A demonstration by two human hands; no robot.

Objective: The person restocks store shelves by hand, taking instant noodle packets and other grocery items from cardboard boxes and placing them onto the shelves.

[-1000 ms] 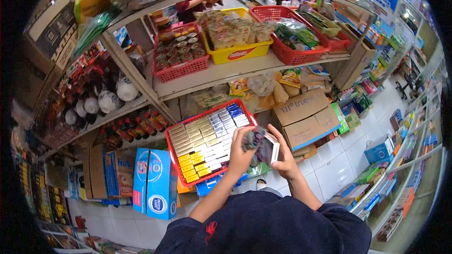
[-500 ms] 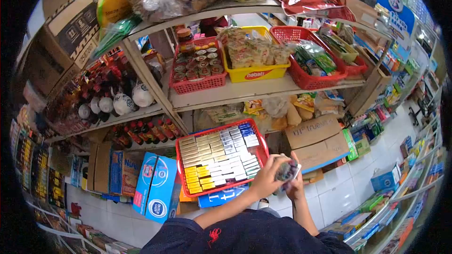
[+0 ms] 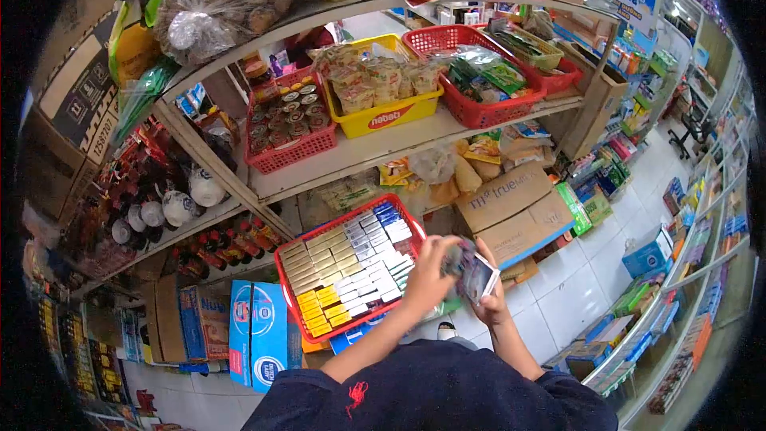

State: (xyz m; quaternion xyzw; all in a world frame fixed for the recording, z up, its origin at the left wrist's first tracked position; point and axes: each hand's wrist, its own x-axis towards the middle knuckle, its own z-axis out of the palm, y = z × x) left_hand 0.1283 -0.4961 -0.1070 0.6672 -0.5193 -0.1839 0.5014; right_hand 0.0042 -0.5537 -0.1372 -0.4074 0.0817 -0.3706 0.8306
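In front of my chest, both hands are together at the right edge of a red basket [image 3: 297, 321]. My right hand [image 3: 493, 310] grips a cigarette pack [image 3: 478, 279] with a dark picture on its face and a white edge. My left hand [image 3: 429, 278] is closed, its fingers curled over a dark, motion-blurred pack [image 3: 456, 259] right against the other one. The basket holds tight rows of small packs [image 3: 339, 255] in gold, white, yellow and blue.
On the shelf [image 3: 335, 166] ahead stand a yellow basket [image 3: 391, 118] of snack bags and red baskets [image 3: 291, 150] of jars and packets. A cardboard carton [image 3: 519, 211] lies right of my hands; a blue carton [image 3: 271, 335] stands at left. Goods racks [image 3: 678, 303] line the right.
The view has shifted, so the shelf and basket sit further left. My hands have moved up and left in view, and the pack's picture face now shows more.
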